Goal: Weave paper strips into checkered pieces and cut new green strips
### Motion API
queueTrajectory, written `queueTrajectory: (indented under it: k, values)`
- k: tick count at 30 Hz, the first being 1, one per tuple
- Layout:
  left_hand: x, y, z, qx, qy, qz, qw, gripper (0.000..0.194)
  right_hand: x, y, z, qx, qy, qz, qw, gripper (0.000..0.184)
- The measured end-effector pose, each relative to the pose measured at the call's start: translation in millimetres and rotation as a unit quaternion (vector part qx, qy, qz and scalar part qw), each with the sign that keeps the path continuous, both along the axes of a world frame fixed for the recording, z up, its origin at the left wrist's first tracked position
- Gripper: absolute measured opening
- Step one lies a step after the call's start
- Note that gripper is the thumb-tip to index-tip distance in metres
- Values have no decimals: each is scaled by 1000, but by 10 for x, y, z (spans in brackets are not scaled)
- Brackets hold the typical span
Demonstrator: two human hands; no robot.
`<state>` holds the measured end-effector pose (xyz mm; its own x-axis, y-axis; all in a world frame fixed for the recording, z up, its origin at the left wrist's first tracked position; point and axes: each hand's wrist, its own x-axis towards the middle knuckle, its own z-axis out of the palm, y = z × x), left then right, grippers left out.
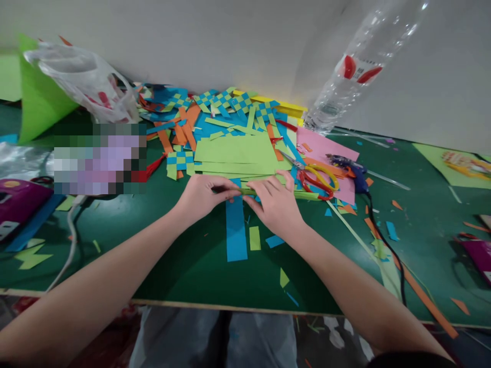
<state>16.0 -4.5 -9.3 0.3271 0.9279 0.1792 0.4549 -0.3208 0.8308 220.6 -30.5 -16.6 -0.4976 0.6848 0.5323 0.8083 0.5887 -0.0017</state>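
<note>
My left hand [203, 198] and my right hand [276, 203] meet over the middle of the table, thumbs and fingers pinched on a narrow green paper strip [309, 195]. The strip runs out to the right beneath my right hand; most of it is hidden by my fingers. Below the fingertips a wide blue paper strip [237, 232] lies upright in view, its top end behind the hands. Just beyond them is a stack of light green paper sheets [233, 153]. Scissors [320, 179] with yellow and red handles lie right of the stack.
Blue-green woven paper pieces [241, 102] and orange strips [186, 128] pile up by the wall. A plastic bottle [360, 66] leans behind, right of them. A corded blue glue gun [359, 179] rests on pink paper [320, 143]. A plastic bag [88, 76] stands left. Paper scraps are scattered around.
</note>
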Motion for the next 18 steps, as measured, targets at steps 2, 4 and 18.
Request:
queueTrajectory:
  k: [2, 4, 18]
  values:
    - [12, -8, -5, -2, -1, -15, 1000, 13, -8, -8, -4, -3, 7, 12, 1000, 22]
    - [16, -14, -5, -4, -3, -20, 1000, 11, -8, -8, -2, -9, 23, 19, 1000, 24]
    - [-14, 28, -6, 51, 37, -31, 998, 13, 20, 35, 9, -31, 29, 34, 999, 21]
